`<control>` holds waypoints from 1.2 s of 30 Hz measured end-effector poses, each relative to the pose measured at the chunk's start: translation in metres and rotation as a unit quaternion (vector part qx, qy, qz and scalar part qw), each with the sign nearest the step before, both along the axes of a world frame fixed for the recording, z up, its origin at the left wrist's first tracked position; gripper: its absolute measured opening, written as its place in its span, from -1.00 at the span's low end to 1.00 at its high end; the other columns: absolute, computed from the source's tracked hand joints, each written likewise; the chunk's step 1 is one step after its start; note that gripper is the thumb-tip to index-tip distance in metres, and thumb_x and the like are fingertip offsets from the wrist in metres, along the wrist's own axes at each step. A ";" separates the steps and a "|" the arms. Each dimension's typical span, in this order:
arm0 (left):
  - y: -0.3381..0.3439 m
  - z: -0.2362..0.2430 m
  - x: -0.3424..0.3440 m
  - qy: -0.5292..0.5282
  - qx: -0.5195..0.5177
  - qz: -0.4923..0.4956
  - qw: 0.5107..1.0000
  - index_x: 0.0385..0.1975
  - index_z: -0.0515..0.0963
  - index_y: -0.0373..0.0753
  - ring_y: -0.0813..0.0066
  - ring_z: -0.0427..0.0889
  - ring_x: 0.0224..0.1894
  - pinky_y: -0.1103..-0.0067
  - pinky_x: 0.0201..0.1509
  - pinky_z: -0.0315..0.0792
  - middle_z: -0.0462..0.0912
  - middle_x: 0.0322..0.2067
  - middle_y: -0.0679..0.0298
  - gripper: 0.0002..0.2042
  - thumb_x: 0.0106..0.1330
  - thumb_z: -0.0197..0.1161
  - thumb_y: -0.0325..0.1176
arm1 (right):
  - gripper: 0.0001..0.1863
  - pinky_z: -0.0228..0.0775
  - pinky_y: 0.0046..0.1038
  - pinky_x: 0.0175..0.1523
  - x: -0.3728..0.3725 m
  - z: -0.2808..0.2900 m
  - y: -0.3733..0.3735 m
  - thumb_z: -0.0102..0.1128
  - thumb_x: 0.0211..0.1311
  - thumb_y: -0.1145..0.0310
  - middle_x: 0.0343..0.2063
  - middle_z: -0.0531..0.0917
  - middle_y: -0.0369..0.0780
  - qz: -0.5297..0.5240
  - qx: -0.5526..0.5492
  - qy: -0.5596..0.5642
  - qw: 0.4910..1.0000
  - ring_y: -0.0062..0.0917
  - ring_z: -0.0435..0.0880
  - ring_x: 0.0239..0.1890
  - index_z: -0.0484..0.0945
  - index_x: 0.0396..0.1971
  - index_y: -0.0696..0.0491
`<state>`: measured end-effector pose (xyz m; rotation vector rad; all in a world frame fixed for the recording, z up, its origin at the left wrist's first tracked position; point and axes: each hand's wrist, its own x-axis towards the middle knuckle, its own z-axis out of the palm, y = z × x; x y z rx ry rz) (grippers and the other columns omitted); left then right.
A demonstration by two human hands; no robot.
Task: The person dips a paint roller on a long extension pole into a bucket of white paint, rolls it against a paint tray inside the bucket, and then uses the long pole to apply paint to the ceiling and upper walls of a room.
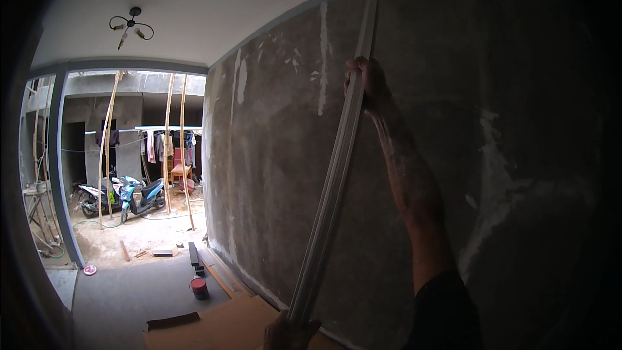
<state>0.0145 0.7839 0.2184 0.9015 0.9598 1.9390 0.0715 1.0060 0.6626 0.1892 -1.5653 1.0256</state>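
Observation:
A long, pale grey ridged bar [327,207] runs diagonally from the bottom centre up to the ceiling at the top. My right hand [364,83] grips it high up, its fingers wrapped round it, with the forearm reaching in from the lower right. My left hand [291,332] holds the bar near its lower end at the bottom edge, partly cut off by the frame. Behind the bar is a grey plastered wall [259,149] with white patches and streaks.
The white ceiling [227,0] carries a light fixture [133,24]. Left, a wide opening shows scooters [136,198], poles and hanging clothes. A red bucket [199,288], dark lengths of material [194,256], brown boards [194,330] and boards along the wall's foot lie on the floor [110,304].

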 end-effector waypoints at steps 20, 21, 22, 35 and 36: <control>0.029 0.015 -0.014 0.230 -0.155 0.189 0.942 -0.33 0.50 -0.38 0.54 0.59 -0.51 0.56 -0.47 0.49 0.55 -0.57 0.28 -0.69 0.04 0.36 -0.29 | -0.68 0.36 -0.35 -0.64 -0.019 -0.007 0.012 0.10 -0.02 0.45 -0.48 0.40 -0.12 -0.005 0.028 -0.006 1.000 -0.40 0.47 -0.69 0.28 -0.27 0.26; 0.026 0.017 -0.018 0.212 -0.161 0.197 0.944 -0.33 0.50 -0.38 0.54 0.59 -0.51 0.56 -0.47 0.50 0.55 -0.57 0.28 -0.68 0.03 0.37 -0.28 | -0.72 0.35 -0.35 -0.64 -0.038 -0.011 0.013 0.09 0.00 0.43 -0.51 0.39 -0.14 -0.001 0.010 0.006 1.000 -0.41 0.46 -0.70 0.28 -0.31 0.23; 0.028 0.024 -0.016 0.223 -0.165 0.183 0.943 -0.33 0.50 -0.37 0.55 0.58 -0.53 0.56 -0.47 0.50 0.55 -0.58 0.29 -0.68 0.02 0.37 -0.29 | -0.76 0.33 -0.35 -0.64 -0.028 -0.008 0.018 0.09 0.01 0.42 -0.53 0.37 -0.16 -0.029 -0.001 0.034 0.999 -0.42 0.45 -0.70 0.28 -0.36 0.19; 0.022 0.007 -0.017 0.229 -0.178 0.176 0.941 -0.31 0.51 -0.38 0.57 0.59 -0.55 0.54 -0.51 0.50 0.56 -0.59 0.27 -0.71 0.03 0.36 -0.34 | -0.67 0.37 -0.35 -0.59 -0.021 -0.019 -0.002 0.10 0.01 0.42 -0.43 0.36 -0.15 -0.010 0.036 0.000 0.999 -0.43 0.46 -0.63 0.22 -0.25 0.15; 0.024 0.007 -0.020 0.221 -0.157 0.188 0.944 -0.31 0.51 -0.38 0.57 0.59 -0.55 0.54 -0.51 0.49 0.56 -0.59 0.26 -0.71 0.03 0.36 -0.34 | -0.67 0.37 -0.35 -0.59 -0.026 -0.019 0.002 0.10 0.01 0.42 -0.43 0.35 -0.15 -0.017 0.023 0.003 1.000 -0.43 0.46 -0.62 0.22 -0.25 0.15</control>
